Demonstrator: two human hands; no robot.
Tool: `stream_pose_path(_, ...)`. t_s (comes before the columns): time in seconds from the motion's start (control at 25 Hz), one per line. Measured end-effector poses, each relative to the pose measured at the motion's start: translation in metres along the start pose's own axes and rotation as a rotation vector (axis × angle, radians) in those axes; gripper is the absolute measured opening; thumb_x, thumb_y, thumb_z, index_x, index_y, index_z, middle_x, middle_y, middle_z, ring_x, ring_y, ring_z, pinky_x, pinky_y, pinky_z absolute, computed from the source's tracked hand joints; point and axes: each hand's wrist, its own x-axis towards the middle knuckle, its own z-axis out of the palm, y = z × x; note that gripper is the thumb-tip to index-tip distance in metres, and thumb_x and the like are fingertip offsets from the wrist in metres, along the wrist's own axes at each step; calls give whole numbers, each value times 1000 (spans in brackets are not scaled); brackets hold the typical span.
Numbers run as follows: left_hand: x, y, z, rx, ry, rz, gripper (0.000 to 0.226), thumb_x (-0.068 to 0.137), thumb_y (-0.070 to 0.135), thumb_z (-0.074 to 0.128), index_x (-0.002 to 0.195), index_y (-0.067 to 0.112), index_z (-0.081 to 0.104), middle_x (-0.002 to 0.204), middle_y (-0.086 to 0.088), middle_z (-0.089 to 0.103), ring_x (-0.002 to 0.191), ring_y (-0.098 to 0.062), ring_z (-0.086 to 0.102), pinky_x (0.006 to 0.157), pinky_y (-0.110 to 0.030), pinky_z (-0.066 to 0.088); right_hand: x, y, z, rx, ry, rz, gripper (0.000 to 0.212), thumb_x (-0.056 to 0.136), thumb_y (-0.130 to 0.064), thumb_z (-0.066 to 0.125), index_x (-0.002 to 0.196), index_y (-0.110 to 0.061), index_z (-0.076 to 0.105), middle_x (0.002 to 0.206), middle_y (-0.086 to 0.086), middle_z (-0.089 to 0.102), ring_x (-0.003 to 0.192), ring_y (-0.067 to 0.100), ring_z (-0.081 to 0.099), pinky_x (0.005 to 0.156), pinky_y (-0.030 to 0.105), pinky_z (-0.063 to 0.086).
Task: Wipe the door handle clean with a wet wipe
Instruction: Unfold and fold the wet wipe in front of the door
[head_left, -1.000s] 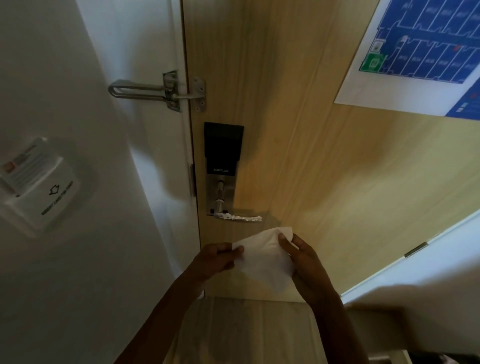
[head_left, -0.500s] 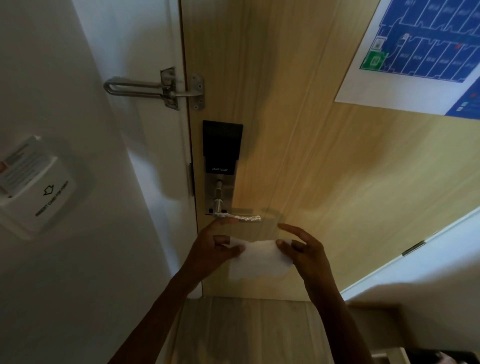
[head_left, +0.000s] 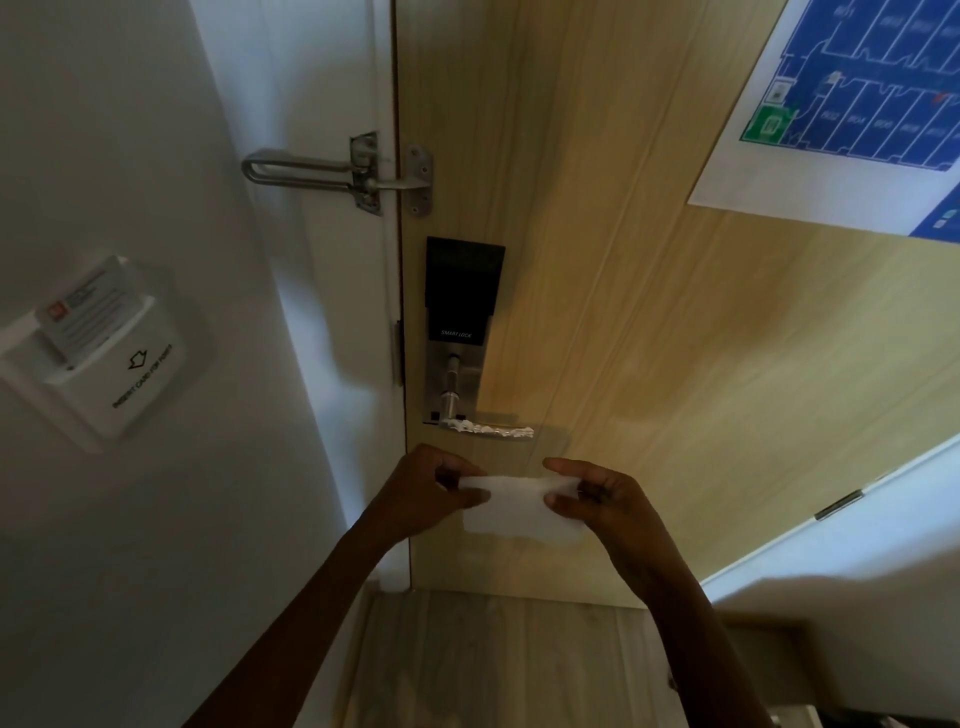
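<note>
A silver lever door handle (head_left: 488, 429) sticks out from the smart lock plate (head_left: 457, 332) on the wooden door (head_left: 623, 312); whitish smears show along its top. Just below it I hold a white wet wipe (head_left: 519, 506) stretched flat between both hands. My left hand (head_left: 423, 493) pinches its left edge, my right hand (head_left: 602, 496) pinches its right edge. The wipe is a short gap beneath the handle, not touching it.
A metal swing-bar guard (head_left: 332, 171) bridges the door and the white frame (head_left: 332, 312) above the lock. A key-card holder (head_left: 104, 353) is fixed to the left wall. A blue floor-plan sheet (head_left: 852, 104) hangs on the door's upper right. Wooden floor (head_left: 493, 665) lies below.
Both hands have folded and flattened the wipe into a narrower strip and pulled it taut; the hands moved slightly apart and stayed under the handle.
</note>
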Motion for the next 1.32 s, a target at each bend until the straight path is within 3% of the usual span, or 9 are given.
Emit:
stream_pose_path(0.12, 3, 3, -5, 44, 27, 41, 18, 79, 24, 73, 97, 21, 74, 83, 21, 66, 77, 3, 65, 61, -8, 50, 4, -3, -4, -104, -79, -43, 43, 75, -3, 77, 108, -30, 74, 109, -5, 74, 102, 12, 68, 90, 32, 57)
stream_pose_path(0.32, 2, 12, -10, 54, 57, 46, 11, 85, 33, 67, 92, 26, 70, 84, 19, 62, 79, -1, 62, 57, -9, 50, 15, -6, -7, -388, -8, -187, 15, 85, -11, 72, 97, -18, 79, 93, -2, 77, 87, 11, 71, 76, 25, 56)
stream_pose_path(0.44, -1, 15, -10, 19, 74, 26, 3, 86, 34, 64, 86, 33, 67, 85, 15, 63, 81, -3, 60, 65, -12, 48, 20, -9, -11, -514, 49, -237, 13, 89, -25, 69, 79, -29, 77, 80, -9, 74, 71, -2, 64, 63, 13, 46)
stream_pose_path(0.52, -2, 15, -9, -28, 66, -18, 5, 87, 36, 63, 84, 38, 66, 89, 16, 65, 84, 0, 59, 71, -14, 45, 22, -10, -13, -462, 107, -202, 10, 88, -33, 69, 80, -30, 75, 89, -13, 70, 79, -3, 62, 64, 8, 45)
stream_pose_path(0.68, -2, 13, -4, -193, 11, -95, 10, 88, 36, 61, 87, 38, 70, 92, 18, 69, 89, 1, 64, 70, -13, 50, 23, -2, -9, -276, 64, -67, 18, 94, -42, 57, 101, -32, 71, 108, -4, 72, 99, 11, 67, 82, 26, 53)
stream_pose_path(0.8, -2, 9, 2, -374, 6, -145, 12, 86, 33, 65, 93, 29, 74, 96, 5, 74, 90, -12, 71, 70, -27, 59, 20, 8, -6, -72, -46, -27, 32, 98, -41, 49, 109, -21, 71, 107, 6, 75, 102, 24, 69, 91, 42, 54)
stream_pose_path(1.0, -6, 0, 6, -458, 62, -245, 9, 78, 42, 69, 84, 37, 72, 85, 13, 73, 78, -3, 71, 57, -23, 57, 18, 21, -7, 78, -190, 28, 36, 91, -27, 65, 125, -16, 63, 121, 9, 69, 114, 29, 64, 98, 50, 52)
stream_pose_path(1.2, -9, -7, 6, -484, -51, -247, 39, 61, 47, 80, 92, 26, 72, 91, 5, 76, 83, -15, 73, 58, -27, 58, 23, 27, -6, 49, -143, 43, 41, 84, -25, 72, 123, -14, 64, 118, 11, 71, 109, 30, 67, 96, 55, 52)
stream_pose_path(1.32, -10, -11, 8, -488, -38, -254, 35, 61, 40, 83, 89, 22, 73, 89, 1, 77, 82, -19, 74, 59, -29, 59, 25, 29, -4, 186, -135, 67, 39, 83, -27, 71, 120, -15, 67, 118, 12, 71, 110, 30, 67, 96, 48, 54)
